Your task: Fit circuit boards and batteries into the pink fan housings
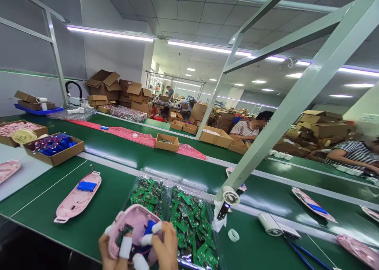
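Observation:
A pink plastic shell (134, 218) is held tilted between my two hands near the front edge of the table. My left hand (115, 252) grips its left side, with a white-covered finger against a small green circuit board (126, 231) inside. White-covered fingertips of my right hand (166, 244) press at the shell's right side, by a blue battery pack (149, 227). Part of the shell's inside is hidden by my fingers. Just beyond my hands, clear trays (171, 210) hold many green circuit boards (189, 222). To the left lies another pink shell (74, 203) with a blue battery (87, 186).
A cardboard box (56, 159) of wired blue batteries stands at left. A slanted metal post (266, 147) comes down right of the trays, near a tape roll (233, 235) and a white handheld device (270, 224). Two people sit across the green conveyor belt (118, 155).

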`<state>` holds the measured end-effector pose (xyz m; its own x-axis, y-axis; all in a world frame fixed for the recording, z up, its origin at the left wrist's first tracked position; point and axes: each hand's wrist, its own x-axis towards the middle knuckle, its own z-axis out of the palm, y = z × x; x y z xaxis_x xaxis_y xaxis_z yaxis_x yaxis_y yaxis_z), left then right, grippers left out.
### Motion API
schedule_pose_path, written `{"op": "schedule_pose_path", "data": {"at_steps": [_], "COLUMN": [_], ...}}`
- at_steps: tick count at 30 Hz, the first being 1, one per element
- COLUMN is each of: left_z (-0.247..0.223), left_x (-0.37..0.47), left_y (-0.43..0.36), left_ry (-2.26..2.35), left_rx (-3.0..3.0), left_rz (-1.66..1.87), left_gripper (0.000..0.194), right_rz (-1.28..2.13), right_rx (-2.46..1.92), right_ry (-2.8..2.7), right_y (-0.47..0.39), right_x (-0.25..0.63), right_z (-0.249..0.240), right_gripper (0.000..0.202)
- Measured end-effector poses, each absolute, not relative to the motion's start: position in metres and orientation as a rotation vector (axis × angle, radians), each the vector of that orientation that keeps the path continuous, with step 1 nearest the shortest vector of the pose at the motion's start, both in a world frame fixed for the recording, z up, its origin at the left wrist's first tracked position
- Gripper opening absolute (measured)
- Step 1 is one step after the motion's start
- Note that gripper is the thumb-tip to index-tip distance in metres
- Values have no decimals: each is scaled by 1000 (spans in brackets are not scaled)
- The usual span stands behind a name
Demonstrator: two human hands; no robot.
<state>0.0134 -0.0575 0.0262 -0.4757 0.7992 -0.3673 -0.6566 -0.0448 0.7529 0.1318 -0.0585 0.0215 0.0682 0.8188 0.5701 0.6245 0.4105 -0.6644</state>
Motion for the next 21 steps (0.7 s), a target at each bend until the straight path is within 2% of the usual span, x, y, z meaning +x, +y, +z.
{"op": "schedule_pose_path", "data": {"at_steps": [1,3,6,8,10,12,14,17,21], "left_z": [27,31,39,43,45,40,30,14,0], "left_x": [9,-1,-12,-17,-24,-36,-54,-85,-118], "left_y": [-52,-42,-30,-26,-23,-20,-15,-5,10], "left_ry": [1108,1055,998,933,881,872,930,996,1055], "left_rx": [160,87,-34,-26,43,47,-42,-164,-118], "left_rz": [1727,1690,1618,1605,1652,1761,1878,1906,1968], "left_gripper": [46,46,48,43,29,17,8,8,14], "right_rz": [241,425,1100,1548,1817,1854,1732,1499,1280], "right_rx": [-1287,-1274,-1038,-830,-835,-962,-1022,-1086,-1249], "right_ry": [-1626,-1538,-1303,-1104,-922,-809,-726,-588,-470], "right_y": [-56,-50,-36,-23,-6,16,46,103,175], "right_x": [136,145,151,150,150,158,172,199,234], "right_z": [20,14,1,-2,4,17,32,50,58], "right_gripper": [20,37,57,60,54,45,36,14,18]}}
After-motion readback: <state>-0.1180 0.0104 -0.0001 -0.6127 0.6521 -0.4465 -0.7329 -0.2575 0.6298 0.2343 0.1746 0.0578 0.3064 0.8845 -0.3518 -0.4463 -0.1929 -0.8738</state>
